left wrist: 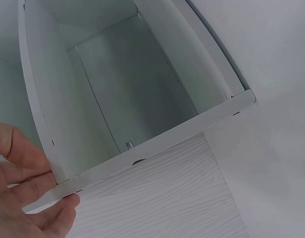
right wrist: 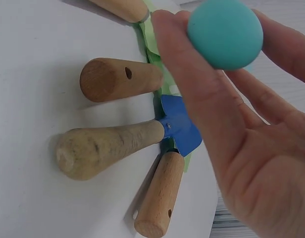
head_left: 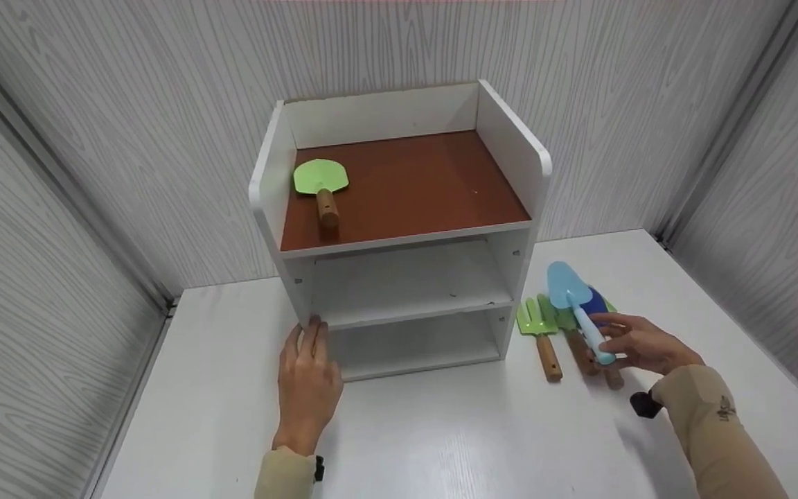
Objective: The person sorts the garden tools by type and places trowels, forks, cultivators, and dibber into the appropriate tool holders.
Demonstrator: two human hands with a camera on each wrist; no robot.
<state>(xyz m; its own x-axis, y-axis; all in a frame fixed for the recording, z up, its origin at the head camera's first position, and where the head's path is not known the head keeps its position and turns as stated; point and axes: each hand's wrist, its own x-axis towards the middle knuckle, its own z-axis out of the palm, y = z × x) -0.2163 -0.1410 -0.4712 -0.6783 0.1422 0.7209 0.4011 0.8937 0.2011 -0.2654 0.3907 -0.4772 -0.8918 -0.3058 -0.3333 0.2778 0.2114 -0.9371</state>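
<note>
- Holding the light-blue trowel [head_left: 584, 324] by its handle: right hand [head_left: 648, 344], thumb and fingers around it, over the wooden-handled tools [head_left: 548, 357] beside the shelf unit [head_left: 399, 240]
- Gripping the unit's left front edge: left hand [head_left: 309, 388]
- Lying on the brown top [head_left: 413, 180], at left: green shovel [head_left: 321, 175]
</note>
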